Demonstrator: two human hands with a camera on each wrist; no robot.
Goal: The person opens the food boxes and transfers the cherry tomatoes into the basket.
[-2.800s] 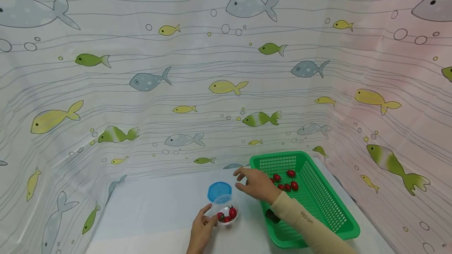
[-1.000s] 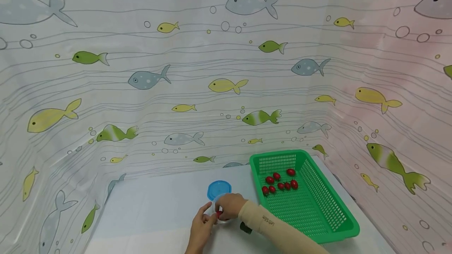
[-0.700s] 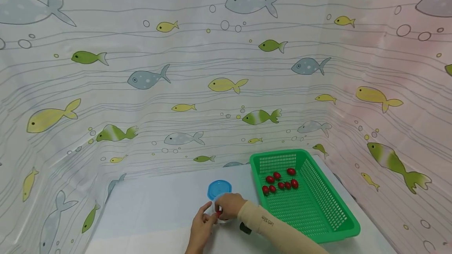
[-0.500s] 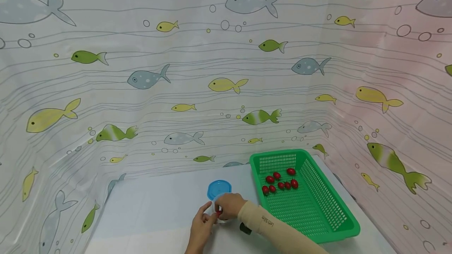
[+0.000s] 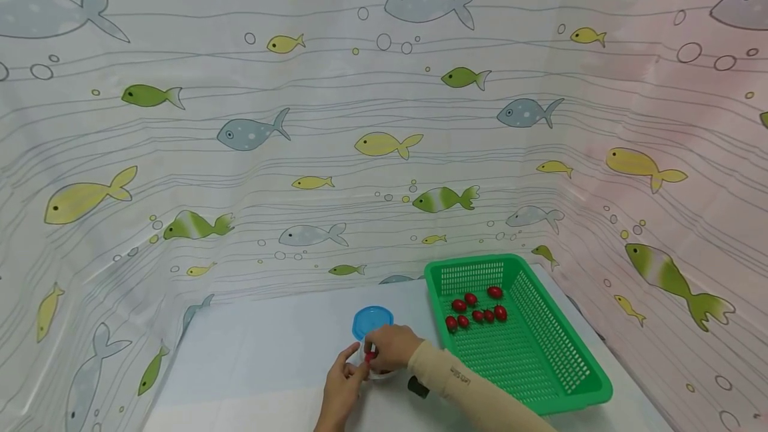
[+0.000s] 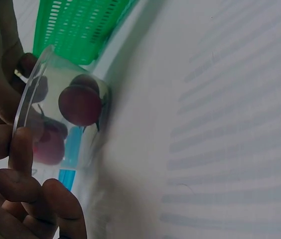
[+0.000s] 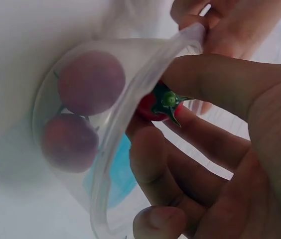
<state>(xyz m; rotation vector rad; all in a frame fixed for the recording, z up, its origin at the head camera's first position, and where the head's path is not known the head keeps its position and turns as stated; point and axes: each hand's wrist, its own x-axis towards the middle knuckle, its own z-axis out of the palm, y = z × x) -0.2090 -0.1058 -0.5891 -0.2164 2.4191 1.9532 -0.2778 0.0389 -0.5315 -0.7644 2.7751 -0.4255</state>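
My left hand (image 5: 343, 382) grips the rim of a clear plastic cup (image 6: 63, 67), thumb and fingers at its edge. In the right wrist view, my right hand (image 7: 220, 149) pinches a cherry tomato (image 7: 148, 108) at the cup's mouth; its green stem end faces the camera. Through the cup's wall show other tomatoes (image 7: 91, 82) resting near the bottom. From the head, the right hand (image 5: 393, 347) covers most of the cup. Just behind the cup lies a round blue lid (image 5: 373, 321).
To the right stands a green slotted basket (image 5: 561, 342) with several cherry tomatoes (image 5: 489, 315) toward its back left. The right forearm, in a beige sleeve (image 5: 474, 385), reaches past the basket's near left corner. A fish-patterned sheet (image 5: 336, 212) hangs round the white table (image 5: 258, 352).
The right hand has come from beside the basket, fingers spread, to the cup, where it now pinches a tomato. Over the last half second it has shifted slightly upward. The left hand stays put.
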